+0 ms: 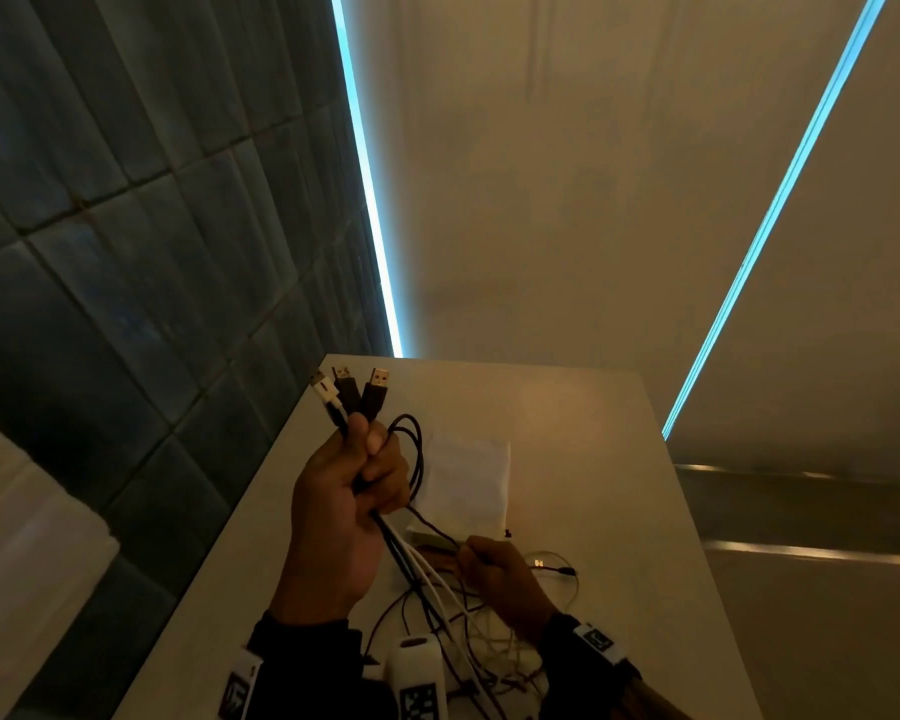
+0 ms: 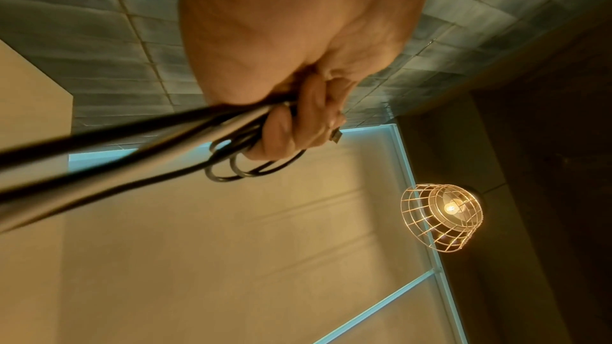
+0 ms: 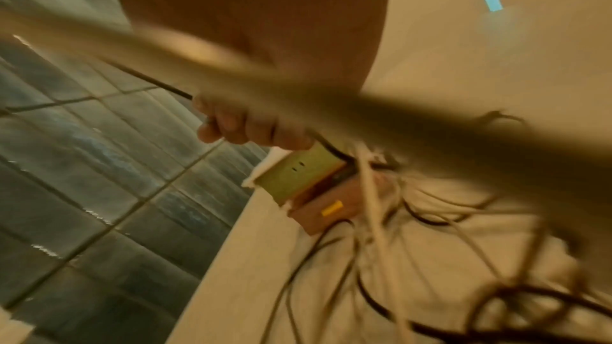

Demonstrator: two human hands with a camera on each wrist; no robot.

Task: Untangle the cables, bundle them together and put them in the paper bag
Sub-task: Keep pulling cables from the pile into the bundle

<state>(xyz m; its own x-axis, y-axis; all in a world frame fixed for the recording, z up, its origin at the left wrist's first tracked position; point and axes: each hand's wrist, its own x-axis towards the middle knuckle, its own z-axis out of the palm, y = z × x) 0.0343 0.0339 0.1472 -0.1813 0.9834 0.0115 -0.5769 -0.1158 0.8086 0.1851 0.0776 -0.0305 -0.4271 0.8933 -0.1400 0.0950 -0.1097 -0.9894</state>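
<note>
The left hand (image 1: pixel 344 506) is raised above the desk (image 1: pixel 593 459), fingers curled tight round a bunch of cables (image 1: pixel 411 569). Three USB plugs (image 1: pixel 352 389), one white and two black, stand up out of the top of the fist, and a black loop hangs just beside its knuckles. From the wrist view, the same fist (image 2: pixel 298 75) closes on the dark strands (image 2: pixel 139 148).

The right hand (image 1: pixel 500 574) sits lower and nearer the desk, pinching one thin dark strand that runs up to the left fist. The right wrist view is too blurred to show more of that grip (image 3: pixel 251 130).

Below both hands the rest of the cables lie in a loose tangle of white and dark strands on the desk. A white paper bag (image 1: pixel 471 483) lies flat just beyond the hands, apart from the cables held up. A small greenish box (image 3: pixel 298 171) rests near the right hand's fingers. A tiled wall (image 1: pixel 126 226) stands to the left.
</note>
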